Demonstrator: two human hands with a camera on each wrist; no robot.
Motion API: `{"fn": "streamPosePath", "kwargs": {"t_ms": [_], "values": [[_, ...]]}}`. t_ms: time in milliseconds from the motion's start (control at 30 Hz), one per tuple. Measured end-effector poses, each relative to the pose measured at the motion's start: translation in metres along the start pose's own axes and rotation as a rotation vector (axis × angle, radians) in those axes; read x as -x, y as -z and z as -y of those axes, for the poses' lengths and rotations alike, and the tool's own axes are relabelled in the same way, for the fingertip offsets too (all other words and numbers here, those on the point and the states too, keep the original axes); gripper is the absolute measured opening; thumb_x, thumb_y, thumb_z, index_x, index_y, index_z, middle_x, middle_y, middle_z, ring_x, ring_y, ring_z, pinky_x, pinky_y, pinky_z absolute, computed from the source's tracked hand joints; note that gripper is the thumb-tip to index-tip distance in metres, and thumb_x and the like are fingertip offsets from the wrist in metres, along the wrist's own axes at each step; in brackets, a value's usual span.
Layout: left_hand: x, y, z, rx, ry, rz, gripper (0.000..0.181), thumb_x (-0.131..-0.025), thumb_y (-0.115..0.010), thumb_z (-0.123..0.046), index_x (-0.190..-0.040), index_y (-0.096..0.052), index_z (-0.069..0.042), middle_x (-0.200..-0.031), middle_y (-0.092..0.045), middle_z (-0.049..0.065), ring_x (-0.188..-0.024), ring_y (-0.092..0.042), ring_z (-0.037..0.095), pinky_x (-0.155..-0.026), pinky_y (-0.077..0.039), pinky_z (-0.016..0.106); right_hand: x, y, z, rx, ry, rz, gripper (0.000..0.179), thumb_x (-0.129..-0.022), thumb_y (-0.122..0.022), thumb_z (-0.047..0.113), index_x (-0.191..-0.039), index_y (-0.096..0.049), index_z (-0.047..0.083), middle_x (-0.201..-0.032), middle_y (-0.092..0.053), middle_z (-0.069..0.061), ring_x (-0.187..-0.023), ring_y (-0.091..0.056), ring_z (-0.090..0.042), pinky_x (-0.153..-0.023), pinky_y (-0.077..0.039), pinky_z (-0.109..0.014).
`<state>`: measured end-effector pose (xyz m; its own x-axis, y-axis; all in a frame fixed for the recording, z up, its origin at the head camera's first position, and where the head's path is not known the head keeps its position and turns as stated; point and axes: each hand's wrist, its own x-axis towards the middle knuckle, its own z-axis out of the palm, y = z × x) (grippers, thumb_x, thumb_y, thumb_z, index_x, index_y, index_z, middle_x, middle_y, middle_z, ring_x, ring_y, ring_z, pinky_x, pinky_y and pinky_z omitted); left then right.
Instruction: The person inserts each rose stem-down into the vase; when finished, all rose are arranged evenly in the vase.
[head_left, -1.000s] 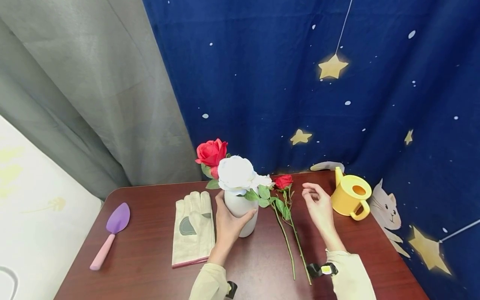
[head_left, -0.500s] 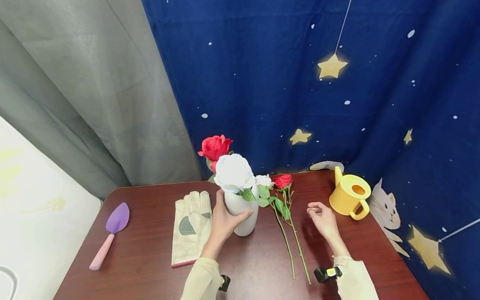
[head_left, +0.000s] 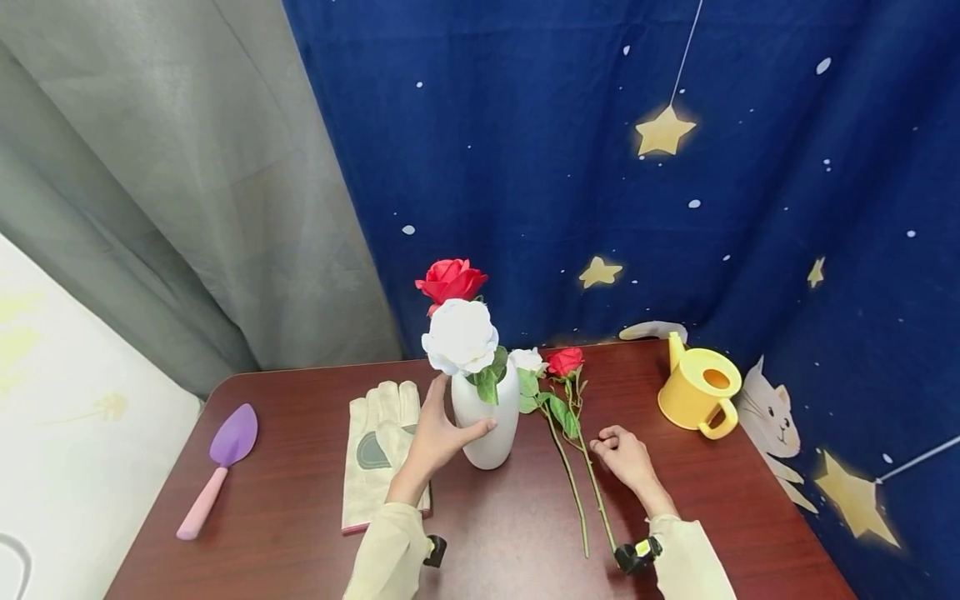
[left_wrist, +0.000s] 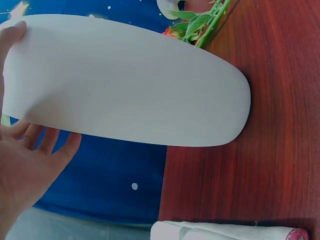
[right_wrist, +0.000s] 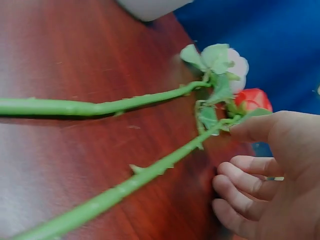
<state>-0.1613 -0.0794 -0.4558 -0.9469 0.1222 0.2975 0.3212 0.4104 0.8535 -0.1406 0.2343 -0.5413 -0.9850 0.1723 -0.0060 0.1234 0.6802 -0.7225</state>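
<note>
My left hand (head_left: 437, 437) holds the side of a white vase (head_left: 489, 421), thumb across its front; in the left wrist view its fingers (left_wrist: 47, 142) lie along the opposite side. Out of the vase stand a red rose (head_left: 452, 281) and a large white flower (head_left: 459, 336). To the right, a second red rose (head_left: 565, 362) and a smaller white rose (head_left: 528, 361) lie flat with long green stems (right_wrist: 125, 185). Just beside the red rose's stem is my right hand (head_left: 626, 458), fingers loosely bent and holding nothing.
Cream work gloves (head_left: 378, 450) lie left of the vase. Farther left is a purple trowel (head_left: 234, 437) with a pink handle. A yellow watering can (head_left: 697, 387) stands at the back right of the wooden table (head_left: 292, 483), before a blue star-patterned curtain (head_left: 510, 167).
The vase has turned: its red rose has shifted right and its white flower slightly left. My right hand has come down nearer me and now sits close to the lying stems.
</note>
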Motion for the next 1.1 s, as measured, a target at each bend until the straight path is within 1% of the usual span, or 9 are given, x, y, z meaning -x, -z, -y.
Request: {"fn": "streamPosePath", "kwargs": {"t_ms": [133, 300, 533, 700, 800, 867, 967, 1000, 1100], "values": [[0.001, 0.000, 0.001, 0.023, 0.018, -0.007, 0.087, -0.064, -0.084, -0.038, -0.133, -0.037, -0.014, -0.130, -0.045, 0.001, -0.119, -0.043, 0.017, -0.097, -0.036, 0.047, 0.000, -0.007, 0.002, 0.037, -0.009, 0.009, 0.024, -0.080, -0.068, 0.019, -0.095, -0.062, 0.002, -0.075, -0.064, -0.001, -0.072, -0.059, -0.021, -0.069, -0.044, -0.040], [0.001, 0.000, 0.002, 0.049, 0.009, -0.016, 0.085, -0.063, -0.085, -0.035, -0.131, -0.038, -0.014, -0.128, -0.047, 0.001, -0.117, -0.044, 0.017, -0.095, -0.037, 0.047, -0.005, -0.015, 0.003, 0.068, -0.004, 0.003, 0.021, -0.079, -0.069, 0.020, -0.091, -0.062, 0.004, -0.074, -0.064, 0.001, -0.068, -0.059, -0.018, -0.067, -0.045, -0.039], [0.001, -0.001, 0.001, 0.057, 0.015, -0.011, 0.083, -0.063, -0.086, -0.033, -0.130, -0.039, -0.015, -0.127, -0.047, 0.001, -0.116, -0.045, 0.017, -0.096, -0.037, 0.048, -0.012, -0.022, 0.010, 0.123, -0.009, -0.018, 0.023, -0.077, -0.071, 0.027, -0.082, -0.061, 0.007, -0.071, -0.063, 0.001, -0.069, -0.059, -0.021, -0.063, -0.045, -0.042], [0.001, -0.002, 0.000, 0.074, 0.014, -0.014, 0.084, -0.064, -0.086, -0.032, -0.130, -0.038, -0.013, -0.128, -0.047, 0.002, -0.117, -0.044, 0.019, -0.096, -0.036, 0.050, -0.019, -0.025, 0.014, 0.157, -0.033, -0.048, 0.018, -0.075, -0.071, 0.024, -0.076, -0.059, 0.011, -0.068, -0.061, 0.002, -0.067, -0.059, -0.025, -0.059, -0.045, -0.044], [0.002, -0.002, -0.001, 0.066, 0.019, -0.014, 0.086, -0.065, -0.085, -0.033, -0.133, -0.037, -0.013, -0.131, -0.044, 0.002, -0.121, -0.041, 0.019, -0.098, -0.033, 0.050, -0.022, -0.025, 0.015, 0.160, -0.051, -0.043, 0.014, -0.075, -0.070, 0.019, -0.075, -0.059, 0.011, -0.067, -0.059, 0.001, -0.066, -0.058, -0.026, -0.058, -0.044, -0.045], [0.003, -0.002, -0.001, 0.051, 0.025, -0.015, 0.089, -0.066, -0.084, -0.034, -0.137, -0.035, -0.013, -0.135, -0.042, 0.002, -0.124, -0.038, 0.018, -0.100, -0.032, 0.049, -0.024, -0.023, 0.016, 0.156, -0.052, -0.032, 0.010, -0.075, -0.068, 0.015, -0.075, -0.060, 0.010, -0.067, -0.059, 0.001, -0.067, -0.058, -0.027, -0.060, -0.045, -0.045], [0.004, -0.002, 0.000, 0.025, 0.007, -0.017, 0.091, -0.066, -0.083, -0.036, -0.139, -0.035, -0.013, -0.134, -0.042, 0.003, -0.124, -0.038, 0.018, -0.100, -0.031, 0.049, -0.026, -0.019, 0.014, 0.136, -0.015, -0.016, 0.002, -0.076, -0.062, 0.009, -0.075, -0.062, 0.007, -0.068, -0.059, -0.002, -0.068, -0.058, -0.025, -0.063, -0.045, -0.044], [0.004, -0.002, 0.000, 0.015, 0.002, -0.019, 0.090, -0.066, -0.083, -0.037, -0.139, -0.036, -0.013, -0.132, -0.043, 0.003, -0.123, -0.039, 0.018, -0.100, -0.032, 0.048, -0.026, -0.017, 0.012, 0.117, -0.004, -0.009, 0.003, -0.076, -0.061, 0.007, -0.076, -0.063, 0.005, -0.069, -0.060, -0.003, -0.068, -0.057, -0.023, -0.063, -0.046, -0.041], [0.003, -0.001, 0.001, 0.001, -0.018, -0.017, 0.086, -0.066, -0.083, -0.038, -0.136, -0.040, -0.014, -0.126, -0.047, 0.002, -0.118, -0.043, 0.018, -0.098, -0.034, 0.047, -0.026, -0.010, 0.007, -0.028, -0.026, 0.029, 0.008, -0.079, -0.059, 0.003, -0.082, -0.065, 0.000, -0.070, -0.063, -0.005, -0.061, -0.056, -0.018, -0.057, -0.047, -0.033]]}}
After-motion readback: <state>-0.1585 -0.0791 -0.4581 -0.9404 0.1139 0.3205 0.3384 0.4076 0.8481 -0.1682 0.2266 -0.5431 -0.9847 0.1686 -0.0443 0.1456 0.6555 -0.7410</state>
